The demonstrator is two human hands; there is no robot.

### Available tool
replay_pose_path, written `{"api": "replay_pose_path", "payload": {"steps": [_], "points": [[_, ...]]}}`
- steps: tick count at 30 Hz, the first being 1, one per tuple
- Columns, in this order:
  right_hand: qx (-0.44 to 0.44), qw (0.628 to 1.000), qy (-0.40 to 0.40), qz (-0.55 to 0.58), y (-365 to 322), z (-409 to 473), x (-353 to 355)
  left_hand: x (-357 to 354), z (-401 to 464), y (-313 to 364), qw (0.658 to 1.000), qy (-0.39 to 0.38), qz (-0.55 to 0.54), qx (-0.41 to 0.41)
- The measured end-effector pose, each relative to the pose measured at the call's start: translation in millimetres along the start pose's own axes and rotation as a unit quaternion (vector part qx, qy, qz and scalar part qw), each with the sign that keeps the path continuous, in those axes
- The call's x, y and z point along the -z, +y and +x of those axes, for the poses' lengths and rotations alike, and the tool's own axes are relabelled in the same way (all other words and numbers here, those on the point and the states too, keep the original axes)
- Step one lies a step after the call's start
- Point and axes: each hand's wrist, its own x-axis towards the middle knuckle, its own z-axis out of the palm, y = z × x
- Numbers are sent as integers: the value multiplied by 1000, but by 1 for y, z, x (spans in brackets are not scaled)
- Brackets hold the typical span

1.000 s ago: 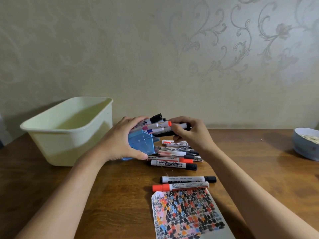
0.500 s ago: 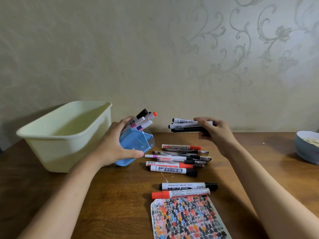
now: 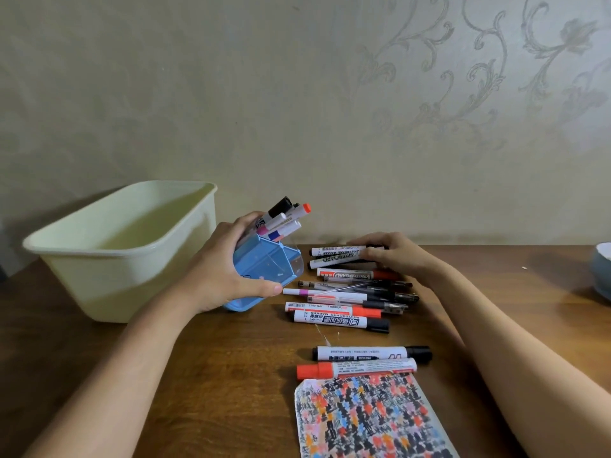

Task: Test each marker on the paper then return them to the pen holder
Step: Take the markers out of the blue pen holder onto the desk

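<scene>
several markers in holder: a bunch of capped markers (image 3: 283,219) sticks out of the blue pen holder (image 3: 264,269), caps pointing up and to the right; black, white, pink and orange-red ends show.
pen holder: tilted toward the right, its lower end touching or just above the wooden table (image 3: 231,375); which, i cannot tell.
left hand: the left hand (image 3: 224,266) grips the pen holder, fingers curled over its top edge, thumb pressed along its lower front.
right hand: the right hand (image 3: 386,256) lies over two whiteboard markers (image 3: 337,256) at the far end of the loose pile, fingers bent around them; whether they already rest on the table i cannot tell.
loose pile: more markers and thin pens (image 3: 350,295) lie side by side on the table, just right of the holder, mostly pointing left to right.
nearest pair: a black-capped marker (image 3: 370,353) and an orange-capped marker (image 3: 357,369) lie parallel, touching, just beyond the paper.
paper: the test paper (image 3: 370,421) lies at the near edge, covered in black, orange, blue and pink strokes.
bin: a pale yellow plastic bin (image 3: 109,259) stands left of the holder.
bowl: a grey bowl (image 3: 600,276) is cut off at the right edge.
</scene>
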Motion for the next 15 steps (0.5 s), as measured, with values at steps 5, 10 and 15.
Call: {"api": "replay_pose_path", "payload": {"steps": [5,10,15], "points": [[-5,998,-17,-65,7,3,-6,0,-1,1,1000,6,-7,-6],[-2,998,-8,-70,16,8,-9,0,-1,2,1000,2,-12,-3],[4,996,11,-90,14,13,-14,1,-1,1,1000,-4,7,-3]]}}
